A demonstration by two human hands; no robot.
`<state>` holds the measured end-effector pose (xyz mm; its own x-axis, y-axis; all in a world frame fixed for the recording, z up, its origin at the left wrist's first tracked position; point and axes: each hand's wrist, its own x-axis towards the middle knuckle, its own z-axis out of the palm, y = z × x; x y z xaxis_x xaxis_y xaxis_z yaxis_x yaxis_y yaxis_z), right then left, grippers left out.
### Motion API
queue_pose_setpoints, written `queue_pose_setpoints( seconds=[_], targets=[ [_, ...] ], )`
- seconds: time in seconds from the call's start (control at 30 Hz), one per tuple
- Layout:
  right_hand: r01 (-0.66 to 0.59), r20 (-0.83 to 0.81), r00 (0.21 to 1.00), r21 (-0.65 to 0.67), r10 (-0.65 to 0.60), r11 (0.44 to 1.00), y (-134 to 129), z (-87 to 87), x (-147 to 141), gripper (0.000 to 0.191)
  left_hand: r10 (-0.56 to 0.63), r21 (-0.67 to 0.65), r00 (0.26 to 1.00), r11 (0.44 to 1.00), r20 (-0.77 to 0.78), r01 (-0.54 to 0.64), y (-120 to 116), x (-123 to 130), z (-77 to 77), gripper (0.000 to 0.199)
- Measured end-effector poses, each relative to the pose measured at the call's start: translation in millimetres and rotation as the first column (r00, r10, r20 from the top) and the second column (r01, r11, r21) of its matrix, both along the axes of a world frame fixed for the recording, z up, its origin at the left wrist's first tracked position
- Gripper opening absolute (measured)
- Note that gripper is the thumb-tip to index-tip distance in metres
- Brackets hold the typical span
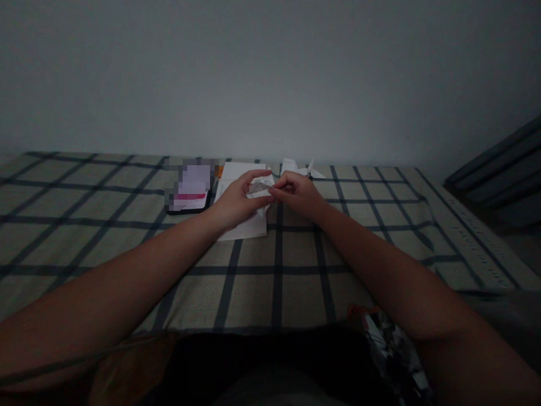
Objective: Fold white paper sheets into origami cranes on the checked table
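Observation:
Between my two hands is a small piece of folded white paper point(258, 190), held above the table. My left hand point(240, 197) curls around its left side, the thumb below and the fingers above. On the right, my right hand point(297, 193) pinches the paper's edge between thumb and fingertips. White paper sheets point(243, 228) lie flat beneath my left hand. Just beyond my right hand rests a folded white paper piece with pointed tips point(311, 170). The dim light hides the finer folds.
A phone point(192, 186) with a lit, blurred screen lies left of the sheets, a small orange item point(220, 171) beside it. A checked cloth point(127, 237) covers the table, whose far edge meets a plain wall point(270, 79). Dark folded fabric point(502, 169) is at the right.

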<state>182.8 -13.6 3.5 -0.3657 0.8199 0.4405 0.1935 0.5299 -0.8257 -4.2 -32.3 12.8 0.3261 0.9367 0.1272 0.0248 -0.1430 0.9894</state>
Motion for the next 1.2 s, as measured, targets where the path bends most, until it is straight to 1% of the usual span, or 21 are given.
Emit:
queue_pose_setpoints(
  seconds=[0.13, 0.3, 0.4, 0.5, 0.63, 0.7, 0.83, 0.97, 1.03, 1.13, 1.2],
  targets=[
    [0.012, -0.01, 1.0, -0.032, -0.012, 0.999, 0.8, -1.0, 1.7, 0.034, 0.013, 0.01, 1.0, 1.0, -0.008, -0.013, 0.0, 0.9, -1.4, 0.071],
    [0.046, -0.003, 0.999, -0.006, -0.046, 0.999, 0.9, 0.2, 3.4, 0.036, -0.047, 0.002, 0.998, 0.999, 0.038, 0.047, 3.1, 0.0, -4.8, 0.076],
    [0.049, -0.002, 0.999, -0.008, -0.049, 0.999, -0.2, 2.0, 3.1, 0.036, -0.053, 0.009, 0.998, 0.999, 0.039, 0.052, 4.7, -0.5, -5.3, 0.078],
    [0.059, -0.019, 0.998, -0.012, -0.059, 0.998, -0.4, 2.9, 3.5, 0.035, -0.046, -0.012, 0.996, 0.999, 0.073, 0.047, 4.4, 0.7, -5.5, 0.082],
    [0.082, -0.021, 0.996, 0.004, -0.082, 0.997, -0.1, 3.0, 5.3, 0.035, -0.074, -0.053, 0.99, 0.995, 0.118, 0.081, 2.9, 1.9, -4.5, 0.088],
    [0.084, -0.011, 0.996, 0.013, -0.084, 0.996, -0.5, 3.2, 5.5, 0.036, -0.069, -0.06, 0.992, 0.995, 0.108, 0.076, 1.9, 1.5, -2.7, 0.09],
    [0.08, -0.024, 0.997, 0.007, -0.08, 0.997, -0.5, 3.2, 5.4, 0.035, -0.03, -0.088, 0.999, 0.996, 0.03, 0.032, -0.7, 1.2, 0.4, 0.101],
    [0.091, -0.073, 0.993, -0.016, -0.092, 0.996, 2.2, 1.7, 6.8, 0.033, -0.031, -0.127, 0.996, 0.991, 0.082, 0.042, -1.8, 1.4, 0.3, 0.11],
    [0.101, -0.078, 0.992, -0.015, -0.102, 0.995, 3.1, 1.2, 7.4, 0.033, -0.049, -0.126, 0.995, 0.99, 0.081, 0.059, -2.1, 0.8, 0.6, 0.11],
    [0.098, -0.074, 0.992, -0.015, -0.099, 0.995, 2.7, 1.7, 7.6, 0.032, -0.057, -0.108, 0.998, 0.992, 0.027, 0.059, -2.6, -0.1, 1.9, 0.107],
    [0.103, -0.082, 0.991, -0.015, -0.104, 0.995, 1.9, 2.5, 7.5, 0.031, -0.057, -0.104, 0.998, 0.993, 0.04, 0.061, -2.6, -0.3, 2.2, 0.108]
  ],
)
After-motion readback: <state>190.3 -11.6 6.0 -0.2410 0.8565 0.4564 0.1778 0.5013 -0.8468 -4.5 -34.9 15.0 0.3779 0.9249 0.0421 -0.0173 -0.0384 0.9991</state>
